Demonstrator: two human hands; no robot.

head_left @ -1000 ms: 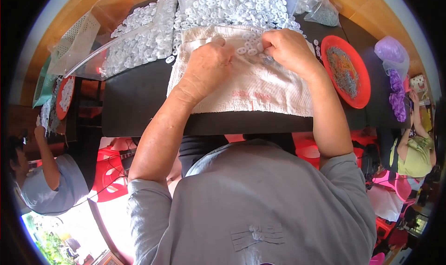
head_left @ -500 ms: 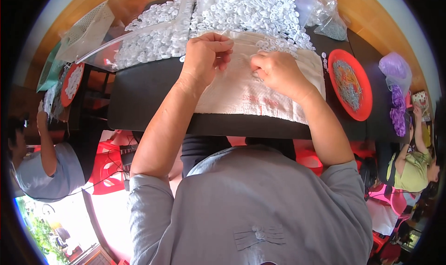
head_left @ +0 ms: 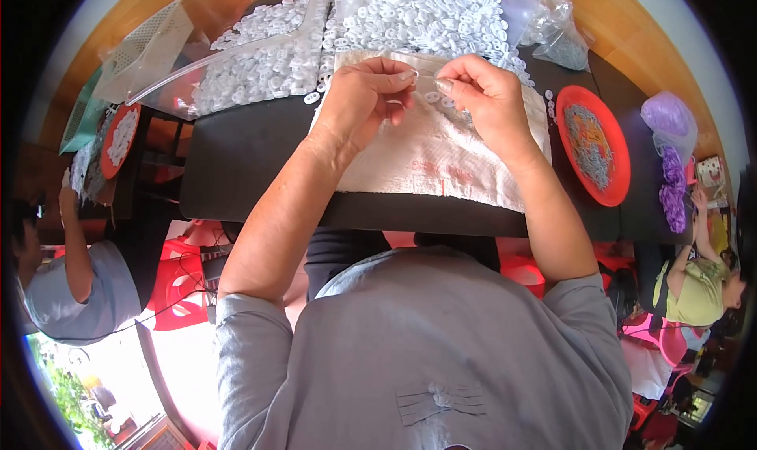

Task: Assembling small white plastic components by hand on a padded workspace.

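Observation:
My left hand [head_left: 355,103] hovers over the far part of a cream cloth [head_left: 386,165], thumb and forefinger pinched on a small white plastic piece [head_left: 414,76]. Just to its right, my right hand [head_left: 494,107] has thumb and fingertips pressed together, facing the left fingertips across a small gap. Whatever sits in that right pinch is too small to make out. Below the right fingers, several loose white pieces [head_left: 433,98] lie on the cloth, partly covered by the hand. Behind both hands spreads a big heap of like white pieces [head_left: 418,16].
A clear plastic bin [head_left: 213,60] lies tipped at the left, white pieces around it. On the right stand a red dish [head_left: 624,174] of small silvery metal parts and a purple bag [head_left: 669,119]. Co-workers sit at left [head_left: 79,273] and right [head_left: 694,284].
My right hand has risen off the loose pieces and turned its pinch toward the left hand. My left hand has shifted slightly right, bringing the fingertips closer together.

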